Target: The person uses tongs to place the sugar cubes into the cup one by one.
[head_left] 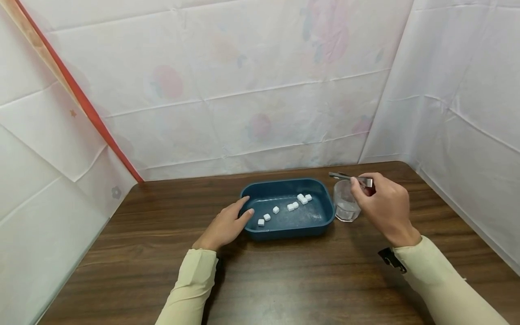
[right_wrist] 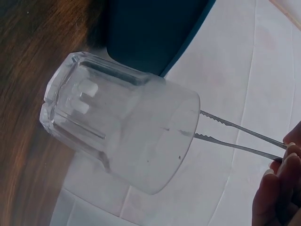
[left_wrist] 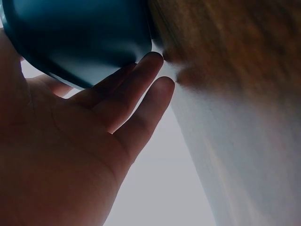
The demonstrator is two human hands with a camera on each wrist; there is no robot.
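My left hand (head_left: 225,225) holds the left end of a dark blue tray (head_left: 288,232), thumb and index finger over its rim. In the left wrist view, other fingers (left_wrist: 141,113) lie against the tray's outer wall. Several small white cubes (head_left: 276,210) are scattered inside the tray. Right of it stands a clear glass (head_left: 346,205) with white cubes (right_wrist: 84,96) at its bottom. My right hand (head_left: 386,205) pinches metal tongs (head_left: 351,177) above the glass's mouth. Their serrated arms (right_wrist: 235,127) stand apart in the right wrist view; I see nothing gripped between the tips.
Tray and glass stand near the back edge of a brown wood-grain table (head_left: 284,280). A pale patterned sheet (head_left: 243,90) hangs behind the table, and another white sheet (head_left: 467,113) borders the right side. A red strip (head_left: 93,115) runs down the left corner.
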